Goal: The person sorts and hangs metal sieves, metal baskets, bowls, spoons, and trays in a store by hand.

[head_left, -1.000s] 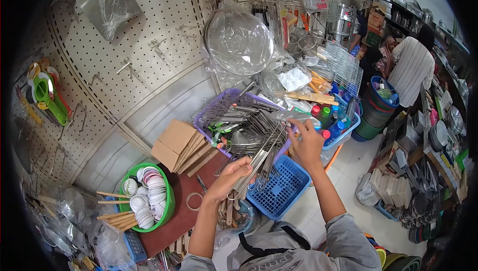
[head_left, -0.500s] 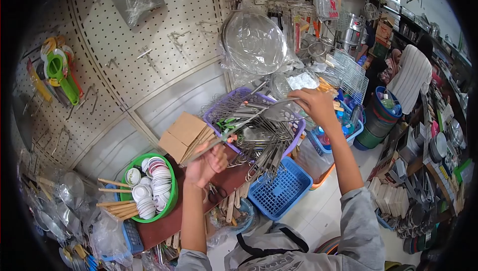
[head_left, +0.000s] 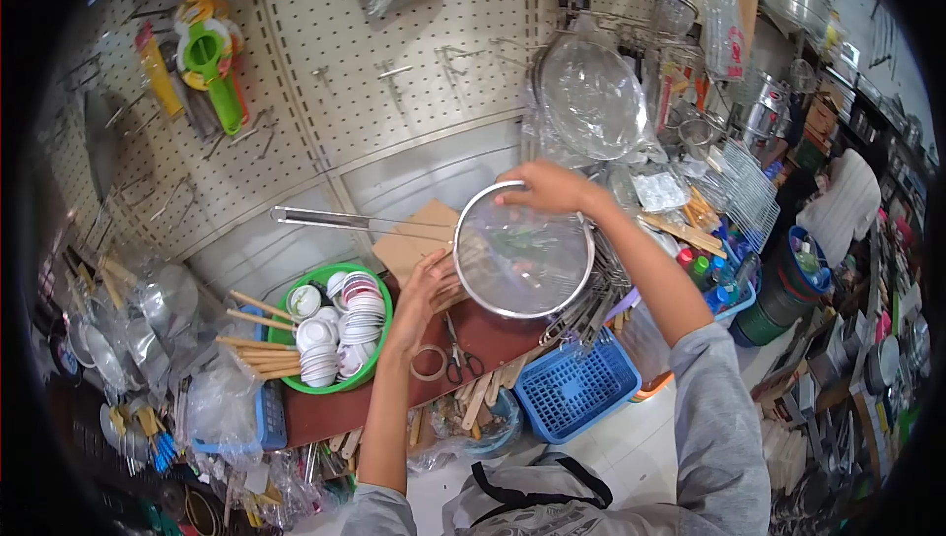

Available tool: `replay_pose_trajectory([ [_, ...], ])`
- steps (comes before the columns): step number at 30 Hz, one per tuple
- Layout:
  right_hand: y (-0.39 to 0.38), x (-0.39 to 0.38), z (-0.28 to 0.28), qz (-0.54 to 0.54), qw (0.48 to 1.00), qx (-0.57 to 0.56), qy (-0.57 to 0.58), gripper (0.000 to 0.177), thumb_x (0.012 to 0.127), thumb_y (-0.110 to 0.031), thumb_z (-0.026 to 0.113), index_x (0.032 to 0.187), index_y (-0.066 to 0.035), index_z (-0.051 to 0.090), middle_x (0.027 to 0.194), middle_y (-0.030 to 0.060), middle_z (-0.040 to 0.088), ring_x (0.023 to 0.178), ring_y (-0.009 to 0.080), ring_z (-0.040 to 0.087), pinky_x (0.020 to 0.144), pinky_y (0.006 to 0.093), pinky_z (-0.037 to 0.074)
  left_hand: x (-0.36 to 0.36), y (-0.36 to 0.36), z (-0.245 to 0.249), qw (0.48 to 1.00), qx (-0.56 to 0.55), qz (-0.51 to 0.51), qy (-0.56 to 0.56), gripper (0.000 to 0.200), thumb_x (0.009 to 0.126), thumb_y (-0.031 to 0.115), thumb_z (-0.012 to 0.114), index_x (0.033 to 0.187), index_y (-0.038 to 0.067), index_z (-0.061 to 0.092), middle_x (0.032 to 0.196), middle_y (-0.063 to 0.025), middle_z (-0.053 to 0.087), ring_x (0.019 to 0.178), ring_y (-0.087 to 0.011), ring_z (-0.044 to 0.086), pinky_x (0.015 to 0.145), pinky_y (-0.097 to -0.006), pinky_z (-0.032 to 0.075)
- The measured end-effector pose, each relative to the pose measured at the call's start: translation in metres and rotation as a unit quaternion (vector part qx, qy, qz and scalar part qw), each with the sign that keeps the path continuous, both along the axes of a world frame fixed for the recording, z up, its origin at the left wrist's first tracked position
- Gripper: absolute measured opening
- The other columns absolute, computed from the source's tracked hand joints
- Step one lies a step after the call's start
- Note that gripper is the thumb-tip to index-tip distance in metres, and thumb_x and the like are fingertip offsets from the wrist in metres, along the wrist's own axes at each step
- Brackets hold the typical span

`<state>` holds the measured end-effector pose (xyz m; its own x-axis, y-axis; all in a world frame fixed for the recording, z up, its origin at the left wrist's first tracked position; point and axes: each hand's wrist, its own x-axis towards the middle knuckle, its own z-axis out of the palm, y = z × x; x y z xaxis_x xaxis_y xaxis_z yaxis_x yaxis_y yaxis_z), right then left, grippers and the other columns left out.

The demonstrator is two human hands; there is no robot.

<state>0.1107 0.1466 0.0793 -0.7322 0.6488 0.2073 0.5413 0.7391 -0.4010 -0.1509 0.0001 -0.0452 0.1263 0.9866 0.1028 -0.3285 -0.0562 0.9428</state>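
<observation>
A round wire-mesh strainer (head_left: 522,260) with a steel rim faces me, its long handle (head_left: 335,218) pointing left. My right hand (head_left: 547,189) grips the top of its rim, thumb in front of the mesh. Close to the rim's left side, just below the handle, my left hand (head_left: 429,290) has its fingers extended and loosely bent. Behind the strainer lie pieces of brown cardboard (head_left: 412,243) and a heap of metal utensils (head_left: 609,285). Below my hands, scissors (head_left: 459,359) and a ring of tape (head_left: 428,363) rest on the reddish-brown surface (head_left: 325,416).
On the left, a green basin (head_left: 383,339) holds white bowls and wooden-handled tools. A blue basket (head_left: 576,388) stands below the strainer. Bagged round strainers (head_left: 591,93) and a green squeezer (head_left: 203,48) hang from the pegboard (head_left: 394,132). A person (head_left: 843,201) is at the far right.
The strainer has turned from nearly edge-on to facing me, and its handle now points left. My view has shifted left. The purple basket is now mostly hidden behind the strainer.
</observation>
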Motion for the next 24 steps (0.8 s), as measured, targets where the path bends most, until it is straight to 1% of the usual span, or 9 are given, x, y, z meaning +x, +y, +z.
replay_pose_trajectory([
  [3, 0.002, -0.04, -0.046, 0.027, 0.997, -0.064, 0.038, 0.037, 0.097, -0.035, 0.068, 0.123, -0.008, 0.073, 0.099, 0.0219, 0.075, 0.093, 0.0354, 0.074, 0.087, 0.0452, 0.056, -0.022, -0.013, -0.023, 0.998, -0.044, 0.034, 0.007, 0.061, 0.102, 0.019, 0.065, 0.155, 0.005, 0.038, 0.147, -0.0129, 0.056, 0.133, -0.0214, 0.055, 0.111, -0.0363, 0.043],
  [5, -0.013, -0.063, -0.064, 0.032, 0.992, -0.102, 0.067, 0.035, 0.099, -0.031, 0.067, 0.123, -0.006, 0.071, 0.105, 0.0189, 0.075, 0.097, 0.0313, 0.073, 0.088, 0.0414, 0.055, -0.033, -0.027, -0.032, 0.998, -0.023, 0.053, 0.024, 0.064, 0.1, 0.013, 0.068, 0.156, 0.007, 0.038, 0.147, -0.0121, 0.056, 0.133, -0.0207, 0.054, 0.112, -0.035, 0.042],
  [6, -0.023, -0.072, -0.075, 0.033, 0.989, -0.123, 0.079, 0.033, 0.101, -0.029, 0.066, 0.123, -0.004, 0.07, 0.108, 0.0173, 0.075, 0.098, 0.0292, 0.072, 0.089, 0.0395, 0.054, -0.038, -0.037, -0.028, 0.996, -0.057, 0.065, 0.004, 0.066, 0.096, 0.006, 0.07, 0.155, 0.009, 0.041, 0.145, -0.0114, 0.057, 0.133, -0.0198, 0.053, 0.111, -0.0348, 0.043],
  [9, -0.034, -0.102, -0.133, 0.067, 0.977, -0.115, 0.164, 0.033, 0.1, -0.02, 0.064, 0.128, -0.003, 0.068, 0.115, 0.0166, 0.074, 0.107, 0.027, 0.07, 0.096, 0.0373, 0.052, -0.064, -0.053, -0.048, 0.99, -0.065, 0.125, 0.002, 0.064, 0.095, 0.003, 0.069, 0.153, 0.01, 0.044, 0.143, -0.0107, 0.058, 0.129, -0.02, 0.055, 0.109, -0.0346, 0.044],
  [10, -0.048, -0.11, -0.141, 0.056, 0.972, -0.141, 0.18, 0.032, 0.099, -0.019, 0.064, 0.127, -0.002, 0.067, 0.115, 0.0184, 0.073, 0.107, 0.0295, 0.07, 0.096, 0.0386, 0.052, -0.073, -0.059, -0.052, 0.988, -0.074, 0.132, -0.001, 0.062, 0.093, 0.0, 0.069, 0.151, 0.009, 0.047, 0.14, -0.0103, 0.059, 0.128, -0.0203, 0.056, 0.108, -0.0344, 0.045],
  [12, -0.074, -0.124, -0.153, 0.033, 0.958, -0.191, 0.21, 0.032, 0.098, -0.018, 0.064, 0.124, -0.001, 0.066, 0.115, 0.0222, 0.072, 0.109, 0.0345, 0.07, 0.095, 0.041, 0.052, -0.084, -0.074, -0.054, 0.983, -0.073, 0.157, 0.069, 0.062, 0.093, -0.002, 0.069, 0.15, 0.009, 0.049, 0.138, -0.0097, 0.06, 0.127, -0.0201, 0.057, 0.107, -0.0337, 0.046],
  [15, -0.089, -0.152, -0.189, 0.018, 0.955, -0.206, 0.214, 0.033, 0.095, -0.011, 0.064, 0.126, 0.0, 0.065, 0.115, 0.0213, 0.072, 0.109, 0.0352, 0.069, 0.096, 0.0406, 0.052, -0.102, -0.093, -0.066, 0.972, -0.089, 0.182, 0.123, 0.058, 0.093, -0.003, 0.071, 0.146, 0.008, 0.053, 0.135, -0.0079, 0.062, 0.119, -0.0185, 0.061, 0.101, -0.0332, 0.051],
  [20, -0.103, -0.184, -0.234, 0.097, 0.931, -0.27, 0.226, 0.04, 0.094, -0.01, 0.066, 0.132, -0.003, 0.058, 0.119, 0.0184, 0.071, 0.109, 0.028, 0.069, 0.096, 0.0396, 0.052, -0.13, -0.117, -0.088, 0.962, -0.098, 0.223, 0.126, 0.053, 0.092, 0.002, 0.074, 0.142, 0.005, 0.057, 0.127, -0.0067, 0.067, 0.112, -0.0171, 0.064, 0.097, -0.0339, 0.053],
  [24, -0.12, -0.2, -0.238, 0.103, 0.919, -0.322, 0.201, 0.042, 0.094, -0.013, 0.069, 0.134, -0.002, 0.059, 0.121, 0.0161, 0.07, 0.113, 0.0248, 0.067, 0.098, 0.0375, 0.051, -0.154, -0.132, -0.111, 0.933, -0.071, 0.265, 0.232, 0.051, 0.089, 0.006, 0.079, 0.137, 0.002, 0.061, 0.125, -0.0081, 0.069, 0.113, -0.0169, 0.063, 0.098, -0.0326, 0.051],
])
